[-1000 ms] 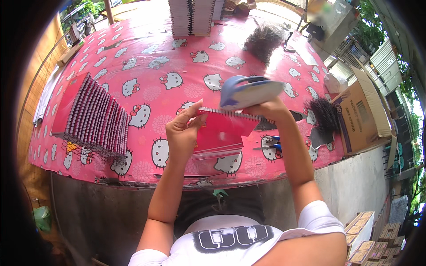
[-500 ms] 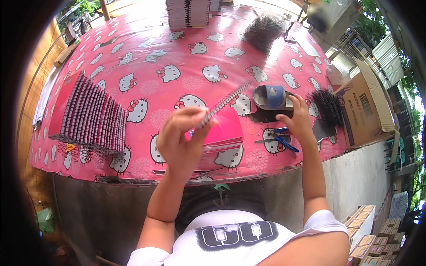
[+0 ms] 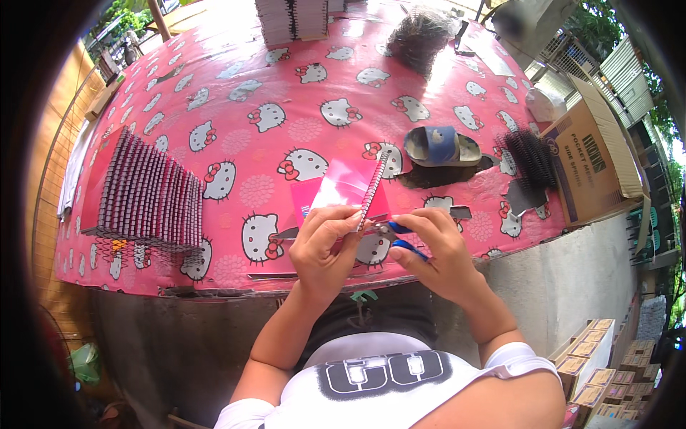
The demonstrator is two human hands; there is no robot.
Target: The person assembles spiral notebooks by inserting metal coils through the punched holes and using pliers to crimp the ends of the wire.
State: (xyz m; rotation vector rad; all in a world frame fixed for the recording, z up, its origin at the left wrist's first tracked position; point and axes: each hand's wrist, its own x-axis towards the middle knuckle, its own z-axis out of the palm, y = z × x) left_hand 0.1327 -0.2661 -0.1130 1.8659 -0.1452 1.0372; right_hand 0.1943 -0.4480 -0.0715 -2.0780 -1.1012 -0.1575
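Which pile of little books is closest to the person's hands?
The slanting row of pink spiral notebooks at the table's left edge, beside the left hand. The other stack of notebooks stands upright at the table's far end.

Pink cartoon-cat table (image 3: 286, 86), notebook row (image 3: 146, 196), sandal (image 3: 441, 146), black coils (image 3: 532, 157)

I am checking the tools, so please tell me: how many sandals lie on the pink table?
1. A single blue and grey sandal lies on the table, beyond the right hand. A second may be hidden out of view.
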